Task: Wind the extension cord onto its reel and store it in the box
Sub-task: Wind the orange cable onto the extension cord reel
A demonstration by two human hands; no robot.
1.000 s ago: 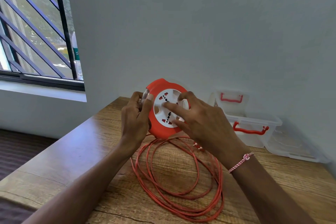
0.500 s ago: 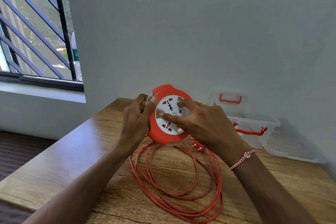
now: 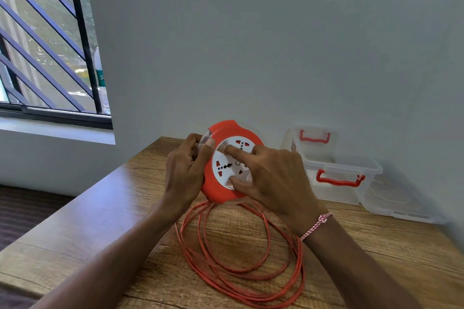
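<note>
The left hand [image 3: 185, 173] grips the left edge of the reel [image 3: 219, 192], fingers curled behind it and thumb on the front. The reel is held upright just above the table [image 3: 100, 221]; it is round, with an orange rim and a white socket face. The right hand [image 3: 273, 178] presses spread fingertips on that face without clasping it. The orange cord [image 3: 241, 267] hangs from the reel into loose loops on the table. A clear box [image 3: 336, 184] stands to the right.

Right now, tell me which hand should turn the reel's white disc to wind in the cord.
Right. The right hand presses fingers on the disc; the left hand grips the reel's rim and steadies it. The cord lies loose on the table.
</note>
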